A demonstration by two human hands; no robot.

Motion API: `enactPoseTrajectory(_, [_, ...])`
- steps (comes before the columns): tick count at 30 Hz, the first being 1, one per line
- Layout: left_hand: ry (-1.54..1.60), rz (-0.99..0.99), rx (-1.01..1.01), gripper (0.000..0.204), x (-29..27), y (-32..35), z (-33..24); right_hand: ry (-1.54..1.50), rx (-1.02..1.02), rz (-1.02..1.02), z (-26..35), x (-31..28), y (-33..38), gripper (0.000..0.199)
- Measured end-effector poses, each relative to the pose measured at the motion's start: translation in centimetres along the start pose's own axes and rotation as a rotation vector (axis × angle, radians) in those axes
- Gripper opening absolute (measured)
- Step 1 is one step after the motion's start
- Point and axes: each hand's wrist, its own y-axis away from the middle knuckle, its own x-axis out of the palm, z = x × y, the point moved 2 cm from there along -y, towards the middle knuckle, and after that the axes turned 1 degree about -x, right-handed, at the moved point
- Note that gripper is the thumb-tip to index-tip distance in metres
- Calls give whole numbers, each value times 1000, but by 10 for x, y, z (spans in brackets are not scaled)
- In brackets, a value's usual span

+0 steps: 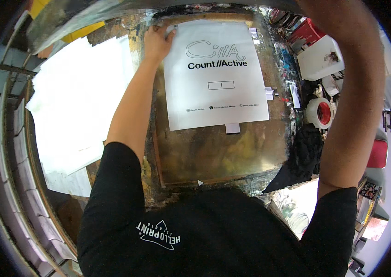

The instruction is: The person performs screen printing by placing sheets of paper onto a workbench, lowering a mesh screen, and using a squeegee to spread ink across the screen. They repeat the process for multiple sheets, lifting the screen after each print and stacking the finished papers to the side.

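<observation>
A white printed sheet (218, 99), with black lettering and an outlined design, lies on a brown, stained board (204, 157). My left hand (157, 44) is at its far left corner, with the fingers bent and the thumb against the sheet's edge. Small pale tabs (269, 93) stick out at the sheet's right side, and another tab (232, 128) shows below its near edge. My right arm reaches up past the top right of the head view, so that hand is out of sight.
Left of the board lies a bright pile of white sheets (80, 106). A large grey, blurred panel (89, 21) spans the top left. On the right are a tape roll (320, 113), a white container (320, 57), dark cloth (304, 150) and a red container (306, 32). Racks (17, 152) stand far left.
</observation>
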Motion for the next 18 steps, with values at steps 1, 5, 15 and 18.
enactPoseTrajectory(1, [-159, 33, 117, 30, 12, 0, 2, -11, 3, 3, -2, 1, -2, 53])
enactPoseTrajectory(5, [131, 87, -33, 25, 9, 5, 8, -44, 17, 6, -12, 3, -5, 54])
enactPoseTrajectory(15, [117, -134, -659, 29, -232, 143, 36, -38, 43, -45, -11, 0, -1, 57])
enactPoseTrajectory(18, [33, -355, -701, 35, -299, 210, 78, -8, 102, 24, -5, -4, 6, 55])
